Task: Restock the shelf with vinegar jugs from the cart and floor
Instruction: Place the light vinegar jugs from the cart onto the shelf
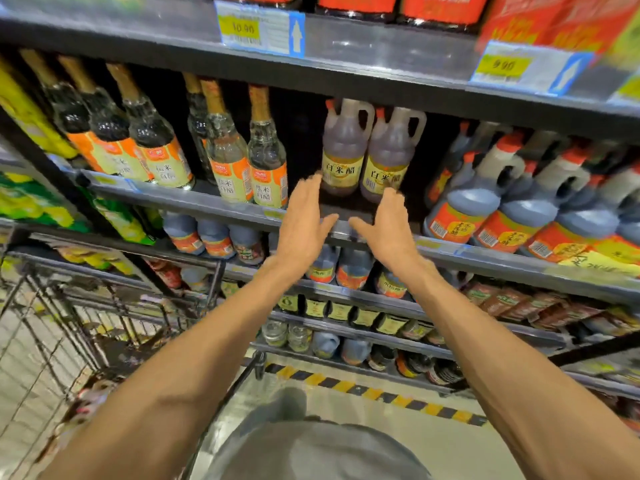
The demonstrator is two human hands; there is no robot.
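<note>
From the head camera, two vinegar jugs stand side by side on the shelf, set back from its front lip. The left vinegar jug and the right vinegar jug are both upright, long axis vertical, red caps at the top and moulded handles near the neck on their right sides. Their yellow labels face outward toward the aisle. The two jugs touch or nearly touch each other at the shoulder.

Left of the pair is a dark open gap on the shelf, then a row of tall glass bottles with gold-wrapped necks. Right of the pair is another gap, then a crowd of orange-labelled jugs leaning in the wide-angle view. The shelf above hangs close over the jug caps, leaving little headroom. In front of the pair the shelf surface is bare up to the lip.

The left hand reaches forward with fingers straight and spread, palm turned inward, grasping nothing; its fingertips lie just in front of the left jug's base. The right hand mirrors it, fingers extended and released, its fingertips near the right jug's label. Whether either hand touches a jug cannot be told.

A wire cart stands at lower left, beside the shelving.
</note>
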